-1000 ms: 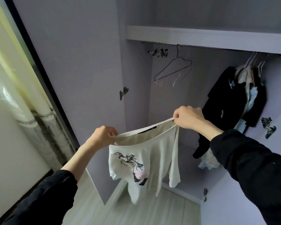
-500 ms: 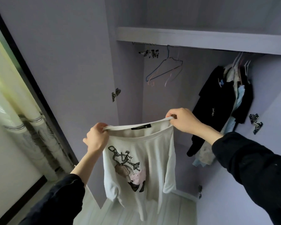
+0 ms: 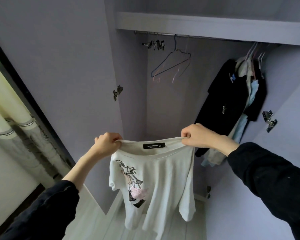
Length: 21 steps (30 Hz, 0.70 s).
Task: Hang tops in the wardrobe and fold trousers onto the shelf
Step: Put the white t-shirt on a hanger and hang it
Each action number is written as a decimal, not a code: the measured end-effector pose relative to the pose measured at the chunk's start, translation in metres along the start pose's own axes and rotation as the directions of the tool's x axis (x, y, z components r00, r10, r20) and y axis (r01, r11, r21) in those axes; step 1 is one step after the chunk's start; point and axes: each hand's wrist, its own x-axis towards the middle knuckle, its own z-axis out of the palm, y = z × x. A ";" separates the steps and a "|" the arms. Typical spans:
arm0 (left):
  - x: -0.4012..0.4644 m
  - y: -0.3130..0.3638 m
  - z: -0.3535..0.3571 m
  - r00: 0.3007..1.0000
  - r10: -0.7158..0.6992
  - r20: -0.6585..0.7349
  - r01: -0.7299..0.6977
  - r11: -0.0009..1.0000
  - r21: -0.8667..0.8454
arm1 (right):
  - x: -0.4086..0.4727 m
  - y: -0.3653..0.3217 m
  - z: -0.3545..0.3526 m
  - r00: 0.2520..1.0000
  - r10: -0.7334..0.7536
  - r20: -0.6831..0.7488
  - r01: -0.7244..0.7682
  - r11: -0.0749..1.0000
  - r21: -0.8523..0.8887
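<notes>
A white T-shirt (image 3: 164, 172) with a black and pink print hangs in front of me, its neckline stretched wide and its black label facing me. My left hand (image 3: 106, 144) grips the left end of the neckline. My right hand (image 3: 195, 135) pinches the right end. Behind it stands the open wardrobe, where empty wire hangers (image 3: 171, 64) dangle from the rail (image 3: 164, 34) under the shelf (image 3: 206, 23). Both hands are well below the hangers.
Dark and pale tops (image 3: 232, 104) hang at the right end of the rail. Metal clip hangers (image 3: 154, 45) sit at the left end. The open lilac doors (image 3: 62, 70) flank the opening, with a curtain (image 3: 16, 132) at far left.
The shirt has swung round to hang flat with its label facing me, and both hands have pulled the neckline wider. My view has shifted a little toward the wardrobe.
</notes>
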 end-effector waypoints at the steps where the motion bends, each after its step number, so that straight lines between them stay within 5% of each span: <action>1: 0.002 -0.004 0.001 0.999 0.011 0.045 -0.011 1.000 -0.009 | 0.001 0.002 0.002 1.000 -0.007 0.003 0.007 0.999 -0.032; 5: 0.017 -0.010 0.006 0.992 0.027 0.125 -0.023 0.999 -0.034 | 0.005 0.011 -0.001 0.998 0.000 -0.069 -0.006 0.997 -0.078; 12: 0.067 0.024 0.019 0.992 0.044 0.115 -0.055 0.994 0.090 | 0.052 0.042 -0.030 0.978 -0.102 -0.184 0.009 0.893 -0.449; 16: 0.102 0.034 0.028 1.000 0.003 0.030 -0.008 0.988 0.154 | 0.088 0.069 -0.040 0.990 0.006 -0.144 -0.020 0.995 -0.099; 21: 0.149 0.053 0.040 0.995 -0.094 -0.027 0.095 0.995 0.043 | 0.132 0.107 -0.046 0.995 0.100 -0.026 -0.090 0.960 0.266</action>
